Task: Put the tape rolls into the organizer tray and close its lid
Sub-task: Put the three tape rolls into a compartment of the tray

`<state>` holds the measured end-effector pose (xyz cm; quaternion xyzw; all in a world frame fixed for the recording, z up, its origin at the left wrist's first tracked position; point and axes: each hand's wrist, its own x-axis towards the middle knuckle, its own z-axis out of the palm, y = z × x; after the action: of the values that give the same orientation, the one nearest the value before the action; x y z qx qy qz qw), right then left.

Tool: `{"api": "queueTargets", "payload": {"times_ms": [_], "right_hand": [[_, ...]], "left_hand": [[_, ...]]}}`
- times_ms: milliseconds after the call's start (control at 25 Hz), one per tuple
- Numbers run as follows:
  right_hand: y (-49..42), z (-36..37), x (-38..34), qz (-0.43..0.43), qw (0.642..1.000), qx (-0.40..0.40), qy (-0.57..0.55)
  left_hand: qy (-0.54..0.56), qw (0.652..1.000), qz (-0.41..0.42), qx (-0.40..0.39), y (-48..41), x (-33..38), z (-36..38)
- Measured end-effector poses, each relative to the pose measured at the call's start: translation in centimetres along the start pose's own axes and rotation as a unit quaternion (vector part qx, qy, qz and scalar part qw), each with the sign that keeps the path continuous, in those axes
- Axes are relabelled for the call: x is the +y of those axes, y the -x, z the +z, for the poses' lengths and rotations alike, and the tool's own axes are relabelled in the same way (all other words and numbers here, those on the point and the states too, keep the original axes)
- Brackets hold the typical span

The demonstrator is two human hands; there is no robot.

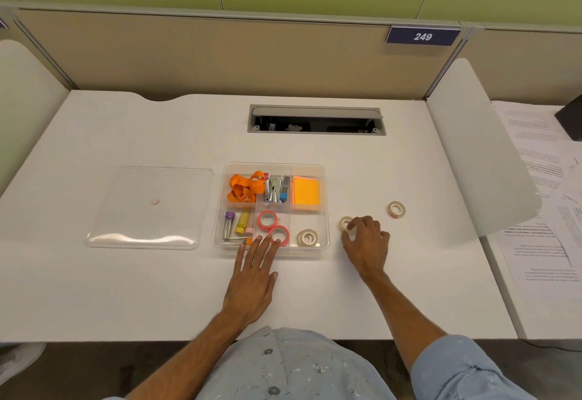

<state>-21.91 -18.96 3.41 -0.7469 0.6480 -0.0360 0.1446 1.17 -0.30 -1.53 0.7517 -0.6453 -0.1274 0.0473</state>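
The clear organizer tray (326,210) lies open at the middle of the white desk. Two pink tape rolls (273,227) sit in its front middle compartment, and two cream rolls (307,237) in the front right one. My left hand (255,280) rests flat on the desk, fingertips over the tray's front edge and touching the nearer pink roll. My right hand (365,243) is right of the tray, fingers closing around a cream tape roll (345,222) on the desk. Another cream roll (396,209) lies further right. The clear lid (148,207) lies flat, left of the tray.
The tray also holds an orange lanyard (244,187), a stapler (275,188), orange sticky notes (306,193) and small tubes (235,223). A cable slot (316,119) opens at the desk's back. A white divider (482,147) and printed papers (541,198) lie to the right.
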Motion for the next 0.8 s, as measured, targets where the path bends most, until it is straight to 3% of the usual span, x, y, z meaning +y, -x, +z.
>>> {"api": "queueTargets", "payload": {"times_ms": [120, 240, 480, 640, 800], "right_hand": [[1.0, 0.0, -0.4, 0.005, 0.996, 0.047, -0.073], [1.7, -0.2, -1.0, -0.053, 0.991, 0.066, -0.105], [1.9, -0.2, -3.3, -0.16, 0.987, 0.013, -0.023], [2.5, 0.4, -3.4, -0.16, 0.987, -0.005, -0.005], [2.3, 0.1, -2.2, -0.12, 0.991, 0.04, -0.054]], "left_hand": [[0.009, 1.0, 0.004, 0.008, 0.1, 0.2, -0.1], [0.017, 1.0, 0.005, 0.009, 0.1, 0.3, -0.2], [0.022, 1.0, 0.007, 0.004, 0.0, 0.2, -0.2], [0.015, 1.0, 0.006, -0.002, 0.1, 0.0, -0.2], [0.014, 1.0, 0.012, 0.003, 0.1, 0.0, -0.4]]}}
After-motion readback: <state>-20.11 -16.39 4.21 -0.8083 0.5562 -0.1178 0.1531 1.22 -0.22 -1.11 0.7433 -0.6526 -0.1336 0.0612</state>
